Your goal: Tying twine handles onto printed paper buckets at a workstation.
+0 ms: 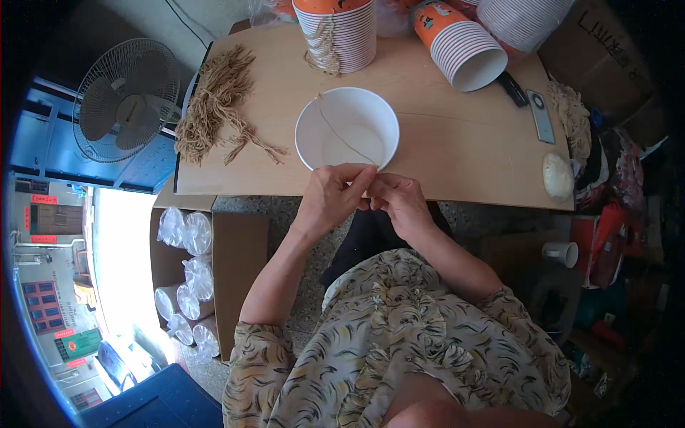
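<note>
1. A white bucket (314, 132) sits near the front edge of the wooden surface (464, 157), its open mouth facing up toward the person.
2. A thin brown cord (335, 133) starts at the bucket's far left rim, crosses the opening in a slack curve and runs down to the fingertips at the near rim.
3. The left hand (330, 198) comes in from the lower left; its thumb and forefinger pinch the end of the cord just beside the near rim.
4. The right hand (404, 203) meets it from the other side, fingers curled in at the rim. Its fingertips are partly hidden, so what they grip, if anything, cannot be told.
5. Both hands are close together at the front edge of the surface, below the bucket as seen from the head.
6. On the left of the surface lies a loose heap of brown cords (217, 100), with a few strands trailing toward the bucket.
7. Beyond the bucket stands a stack of buckets (357, 43), orange at its upper end, with looped cords (325, 43) hanging down its side.
8. Farther right, a tilted stack (448, 53) with orange sides shows its open end. Near it lie a black object (511, 89), a phone (540, 118) and, closer to the front, a pale rounded bundle (558, 177).
9. A fan (127, 103) stands left of the surface; below it, an open cardboard box (241, 278) holds plastic-wrapped stacks (198, 278).
</note>
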The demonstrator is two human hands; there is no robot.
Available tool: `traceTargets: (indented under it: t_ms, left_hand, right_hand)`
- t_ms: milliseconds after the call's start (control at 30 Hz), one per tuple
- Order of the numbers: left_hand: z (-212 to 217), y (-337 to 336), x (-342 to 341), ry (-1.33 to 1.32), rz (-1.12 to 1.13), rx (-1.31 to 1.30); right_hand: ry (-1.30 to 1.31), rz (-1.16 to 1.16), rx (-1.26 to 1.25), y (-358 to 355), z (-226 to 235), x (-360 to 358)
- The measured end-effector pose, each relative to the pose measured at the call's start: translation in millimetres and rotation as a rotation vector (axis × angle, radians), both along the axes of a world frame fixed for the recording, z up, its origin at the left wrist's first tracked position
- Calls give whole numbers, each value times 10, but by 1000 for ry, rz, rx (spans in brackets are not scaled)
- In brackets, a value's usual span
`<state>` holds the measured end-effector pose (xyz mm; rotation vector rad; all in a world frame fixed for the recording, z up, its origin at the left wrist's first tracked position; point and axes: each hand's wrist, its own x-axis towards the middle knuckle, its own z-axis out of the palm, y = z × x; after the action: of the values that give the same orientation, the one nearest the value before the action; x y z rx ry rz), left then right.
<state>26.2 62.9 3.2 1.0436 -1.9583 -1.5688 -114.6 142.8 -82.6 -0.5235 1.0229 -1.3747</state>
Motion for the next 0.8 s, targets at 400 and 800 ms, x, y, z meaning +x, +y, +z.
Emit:
traceTargets:
  t_ms: [400,800]
  left_hand:
    - [18,-50,4,61,21,64]
    - [-62,-81,1,174,2,182]
  right_hand:
    - [197,-163,-154,145,235,-160]
    - [1241,-290,-619,-21,676,-297]
